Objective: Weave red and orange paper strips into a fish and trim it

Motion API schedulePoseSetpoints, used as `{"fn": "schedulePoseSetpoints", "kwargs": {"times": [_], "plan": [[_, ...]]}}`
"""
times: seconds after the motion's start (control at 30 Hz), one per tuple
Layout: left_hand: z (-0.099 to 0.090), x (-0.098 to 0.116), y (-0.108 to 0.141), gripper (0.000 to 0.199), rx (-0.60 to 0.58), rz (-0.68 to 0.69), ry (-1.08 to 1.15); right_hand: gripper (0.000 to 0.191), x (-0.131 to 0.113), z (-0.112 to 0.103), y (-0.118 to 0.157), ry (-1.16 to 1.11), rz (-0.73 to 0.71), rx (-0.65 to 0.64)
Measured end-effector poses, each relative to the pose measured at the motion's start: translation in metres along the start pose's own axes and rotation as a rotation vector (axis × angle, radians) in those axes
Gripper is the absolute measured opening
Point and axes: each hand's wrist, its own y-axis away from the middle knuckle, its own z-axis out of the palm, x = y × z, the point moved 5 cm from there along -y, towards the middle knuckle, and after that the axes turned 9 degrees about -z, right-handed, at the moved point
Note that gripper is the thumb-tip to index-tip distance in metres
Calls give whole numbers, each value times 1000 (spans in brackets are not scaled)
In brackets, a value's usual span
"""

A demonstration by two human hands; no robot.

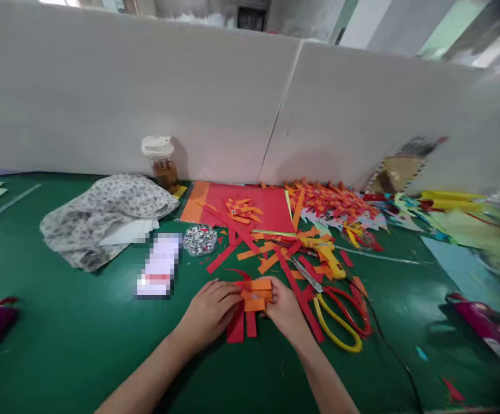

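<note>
A: Where did the paper piece (pixel 256 303) sit?

B: Toward the near edge of the green surface (pixel 81 345), about midway between its left and right sides, between the two hands. Orange strips ran across red tails (pixel 235 328), which pointed at the near edge.

A: Handling?

B: Judgement only: very light, slightly springy, easy to crease or tear. Didn't look slippery, but the strips could probably slide on each other (no glue visible at that resolution). Best hold was likely a flat pinch at the side ends, where the layers overlapped; tugging one tail would risk skewing the rest.

A: Hands?

B: Right hand (pixel 285 309) was nearly closed, thumb and fingers pinching the right ends of the orange strips. Left hand (pixel 210 307) was half curled, fingertips on the left side of the piece. Its thumb was hidden, so couldn't tell whether it pinched or just pressed.

A: Anything close by?

B: Scissors (pixel 317 287) just beyond the right hand, toward the right edge, lying against loose strips. Yellow glue gun (pixel 327 253) behind them, toward the far edge. Heap of folded paper (pixel 331 201) stood along that far edge.
</note>
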Motion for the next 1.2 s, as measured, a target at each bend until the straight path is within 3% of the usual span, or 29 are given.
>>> {"fn": "schedulePoseSetpoints", "kwargs": {"times": [0.1,0.3,0.47,0.6,0.7,0.97,1.2], "plan": [[2,1,0,22,-1,20,-17,30,-2,-4,1,38,-19,13],[1,2,0,23,-14,28,-65,33,-17,-36,8,283,-168,258],[-2,5,-2,23,-10,31,-92,32,-23,-50,14,550,-270,331],[-4,8,-2,22,-24,23,-120,30,-28,-37,13,898,-404,277],[-3,8,-3,21,-44,21,-122,29,-32,-24,11,1036,-487,239],[-1,5,-4,20,-44,-1,-124,23,-37,-12,7,1162,-577,180],[-3,5,-3,19,-41,-4,-133,23,-38,-9,5,1099,-597,179]]}}
